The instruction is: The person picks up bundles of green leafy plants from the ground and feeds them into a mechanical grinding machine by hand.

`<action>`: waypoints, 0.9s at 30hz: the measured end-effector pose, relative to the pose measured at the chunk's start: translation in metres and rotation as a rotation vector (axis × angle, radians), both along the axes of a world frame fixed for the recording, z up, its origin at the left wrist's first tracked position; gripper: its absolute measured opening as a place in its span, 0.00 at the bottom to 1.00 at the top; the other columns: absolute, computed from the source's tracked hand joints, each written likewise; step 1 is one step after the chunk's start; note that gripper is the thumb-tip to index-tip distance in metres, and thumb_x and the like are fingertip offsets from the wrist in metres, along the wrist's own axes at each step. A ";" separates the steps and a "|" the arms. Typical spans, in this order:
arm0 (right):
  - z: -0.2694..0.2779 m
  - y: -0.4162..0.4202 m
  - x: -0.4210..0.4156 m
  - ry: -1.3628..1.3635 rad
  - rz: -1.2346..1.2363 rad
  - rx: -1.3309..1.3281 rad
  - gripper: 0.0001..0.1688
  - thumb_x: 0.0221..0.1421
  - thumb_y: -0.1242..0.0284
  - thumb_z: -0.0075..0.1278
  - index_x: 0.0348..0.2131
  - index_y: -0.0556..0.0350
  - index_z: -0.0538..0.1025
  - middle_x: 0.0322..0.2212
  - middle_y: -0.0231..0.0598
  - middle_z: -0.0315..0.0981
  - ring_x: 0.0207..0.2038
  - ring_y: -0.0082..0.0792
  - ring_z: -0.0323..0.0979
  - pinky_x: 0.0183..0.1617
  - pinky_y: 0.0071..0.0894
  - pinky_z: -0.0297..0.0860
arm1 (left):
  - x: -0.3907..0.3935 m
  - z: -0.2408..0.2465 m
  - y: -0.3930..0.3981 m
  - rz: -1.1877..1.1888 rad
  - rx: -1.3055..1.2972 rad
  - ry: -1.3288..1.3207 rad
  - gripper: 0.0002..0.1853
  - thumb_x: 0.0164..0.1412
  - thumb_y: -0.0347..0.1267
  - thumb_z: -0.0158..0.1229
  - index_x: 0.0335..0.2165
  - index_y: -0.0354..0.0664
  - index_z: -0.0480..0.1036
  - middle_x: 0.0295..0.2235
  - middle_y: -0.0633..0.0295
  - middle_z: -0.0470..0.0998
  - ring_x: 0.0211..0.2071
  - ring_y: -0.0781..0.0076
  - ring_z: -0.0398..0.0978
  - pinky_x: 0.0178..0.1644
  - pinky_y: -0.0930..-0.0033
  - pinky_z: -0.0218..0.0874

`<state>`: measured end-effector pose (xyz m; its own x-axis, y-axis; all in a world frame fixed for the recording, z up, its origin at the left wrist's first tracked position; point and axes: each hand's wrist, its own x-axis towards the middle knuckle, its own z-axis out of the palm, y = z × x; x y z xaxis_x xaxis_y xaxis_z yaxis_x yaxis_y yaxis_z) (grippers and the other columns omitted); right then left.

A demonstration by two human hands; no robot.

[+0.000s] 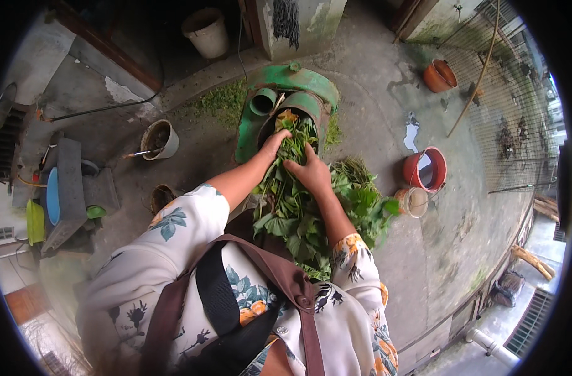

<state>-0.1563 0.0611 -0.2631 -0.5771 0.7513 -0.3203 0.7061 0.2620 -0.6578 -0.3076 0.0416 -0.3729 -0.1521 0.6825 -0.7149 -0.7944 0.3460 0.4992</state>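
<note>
In front of me stands a green metal forage chopper [293, 75] with worn paint and a round feed mouth [309, 102]. A long bunch of leafy green stems [286, 197] runs from my lap side into that mouth, where a yellowed leaf [286, 119] also lies. My left hand [275, 144] grips the bunch at the mouth's edge. Just nearer to me, my right hand [313, 173] holds the bunch from the right, thumb and forefinger spread around it; its other fingers are partly hidden. More leafy greens [361, 202] are heaped to the right of the bunch.
Chopped greens [220, 103] lie on the concrete behind the chopper. A white bucket [160, 139] stands left. At right are a red bucket of water [424, 169], a small pale bucket [413, 202], an orange bucket [439, 76] and a mesh fence [497, 103].
</note>
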 end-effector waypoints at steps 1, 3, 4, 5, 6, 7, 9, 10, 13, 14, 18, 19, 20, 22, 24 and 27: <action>0.000 0.003 -0.003 -0.041 0.016 0.006 0.47 0.34 0.50 0.50 0.51 0.54 0.56 0.34 0.55 0.68 0.38 0.48 0.67 0.40 0.37 0.63 | -0.003 -0.001 0.005 -0.004 0.028 0.043 0.13 0.39 0.38 0.54 0.21 0.38 0.68 0.20 0.62 0.71 0.19 0.70 0.68 0.27 0.70 0.60; 0.000 0.005 -0.006 -0.125 0.050 0.018 0.46 0.35 0.50 0.50 0.51 0.53 0.56 0.33 0.54 0.69 0.37 0.48 0.67 0.39 0.38 0.63 | -0.003 0.002 0.008 0.061 0.035 0.226 0.15 0.38 0.36 0.55 0.24 0.36 0.68 0.21 0.60 0.71 0.21 0.69 0.69 0.28 0.69 0.61; -0.005 0.002 -0.004 -0.160 0.090 0.102 0.44 0.38 0.51 0.47 0.52 0.51 0.53 0.28 0.51 0.70 0.31 0.48 0.69 0.33 0.40 0.65 | -0.001 -0.001 0.005 0.064 0.023 0.265 0.16 0.38 0.36 0.55 0.25 0.35 0.67 0.22 0.59 0.71 0.22 0.69 0.69 0.29 0.69 0.61; -0.005 -0.004 -0.001 -0.174 0.104 0.105 0.44 0.38 0.51 0.46 0.52 0.52 0.53 0.27 0.51 0.70 0.30 0.48 0.70 0.32 0.40 0.66 | 0.004 -0.003 -0.001 0.067 0.011 0.303 0.17 0.37 0.36 0.55 0.26 0.34 0.67 0.23 0.59 0.71 0.23 0.69 0.69 0.29 0.69 0.61; -0.004 -0.011 0.001 -0.180 0.127 0.113 0.45 0.39 0.51 0.46 0.52 0.53 0.53 0.27 0.51 0.70 0.29 0.48 0.70 0.31 0.40 0.66 | 0.005 -0.004 -0.007 0.080 0.002 0.348 0.18 0.37 0.36 0.56 0.28 0.32 0.66 0.23 0.58 0.71 0.23 0.68 0.69 0.29 0.69 0.61; -0.002 -0.017 0.004 -0.189 0.141 0.120 0.45 0.39 0.51 0.46 0.52 0.54 0.52 0.26 0.51 0.70 0.28 0.48 0.70 0.30 0.40 0.66 | 0.008 0.002 -0.015 0.039 0.009 0.349 0.22 0.37 0.36 0.55 0.30 0.30 0.65 0.24 0.58 0.70 0.25 0.69 0.69 0.29 0.70 0.61; 0.003 -0.025 0.008 -0.193 0.209 0.153 0.45 0.40 0.52 0.46 0.52 0.59 0.51 0.23 0.50 0.71 0.25 0.47 0.70 0.29 0.41 0.66 | 0.014 0.001 -0.026 0.095 0.013 0.351 0.21 0.37 0.36 0.55 0.29 0.29 0.65 0.24 0.57 0.70 0.26 0.69 0.69 0.30 0.70 0.61; 0.004 -0.025 0.006 -0.198 0.215 0.142 0.45 0.40 0.52 0.45 0.52 0.59 0.51 0.23 0.50 0.71 0.25 0.47 0.70 0.28 0.41 0.66 | 0.014 0.006 -0.027 0.069 0.032 0.312 0.21 0.37 0.36 0.55 0.29 0.30 0.65 0.24 0.57 0.70 0.25 0.68 0.69 0.30 0.70 0.61; 0.003 -0.015 0.001 -0.194 0.221 0.155 0.44 0.41 0.53 0.46 0.51 0.60 0.51 0.23 0.50 0.71 0.25 0.47 0.70 0.28 0.41 0.66 | 0.005 -0.004 -0.012 0.057 -0.034 0.315 0.21 0.37 0.37 0.55 0.29 0.30 0.65 0.25 0.57 0.70 0.25 0.68 0.68 0.30 0.69 0.61; 0.001 -0.008 -0.002 -0.189 0.222 0.167 0.44 0.41 0.54 0.46 0.51 0.60 0.51 0.23 0.50 0.71 0.25 0.47 0.70 0.28 0.42 0.66 | 0.001 -0.010 -0.005 0.061 -0.029 0.383 0.22 0.37 0.37 0.55 0.29 0.30 0.65 0.26 0.55 0.70 0.26 0.67 0.69 0.30 0.68 0.61; -0.027 0.005 -0.014 -0.164 0.045 0.265 0.40 0.43 0.55 0.45 0.50 0.58 0.54 0.23 0.53 0.69 0.25 0.50 0.68 0.26 0.44 0.64 | -0.006 0.021 0.035 -0.177 -0.226 0.802 0.34 0.37 0.41 0.54 0.40 0.26 0.59 0.35 0.45 0.67 0.37 0.57 0.67 0.37 0.65 0.60; -0.029 0.002 -0.017 -0.140 0.022 0.306 0.39 0.44 0.56 0.45 0.50 0.59 0.53 0.23 0.54 0.69 0.25 0.50 0.68 0.26 0.44 0.64 | -0.009 0.020 0.041 -0.244 -0.272 0.953 0.39 0.37 0.44 0.54 0.44 0.25 0.56 0.38 0.41 0.66 0.40 0.54 0.66 0.40 0.65 0.59; -0.032 -0.001 -0.018 -0.116 0.001 0.347 0.38 0.44 0.57 0.45 0.50 0.61 0.53 0.24 0.55 0.68 0.26 0.50 0.68 0.27 0.44 0.64 | -0.008 0.018 0.039 -0.294 -0.272 0.964 0.51 0.36 0.52 0.54 0.51 0.28 0.45 0.46 0.37 0.57 0.48 0.50 0.57 0.48 0.62 0.52; -0.043 -0.008 -0.010 -0.101 -0.004 0.408 0.38 0.44 0.59 0.46 0.49 0.62 0.54 0.24 0.54 0.67 0.26 0.48 0.68 0.26 0.42 0.65 | 0.012 0.032 0.031 -0.467 -0.373 1.082 0.57 0.35 0.59 0.53 0.52 0.31 0.38 0.50 0.37 0.49 0.52 0.48 0.50 0.52 0.60 0.45; -0.049 -0.017 -0.007 -0.075 -0.039 0.431 0.37 0.43 0.61 0.48 0.47 0.64 0.55 0.26 0.55 0.66 0.28 0.49 0.67 0.28 0.42 0.65 | 0.033 0.058 0.013 -0.699 -0.445 1.172 0.63 0.33 0.63 0.52 0.53 0.33 0.31 0.52 0.36 0.43 0.54 0.45 0.44 0.55 0.58 0.38; -0.048 -0.013 0.004 0.142 0.047 0.262 0.36 0.42 0.60 0.49 0.46 0.64 0.58 0.27 0.56 0.66 0.29 0.51 0.67 0.33 0.43 0.64 | 0.029 0.030 0.005 -0.653 -0.429 1.172 0.63 0.30 0.63 0.54 0.54 0.35 0.32 0.51 0.41 0.48 0.52 0.49 0.50 0.54 0.57 0.42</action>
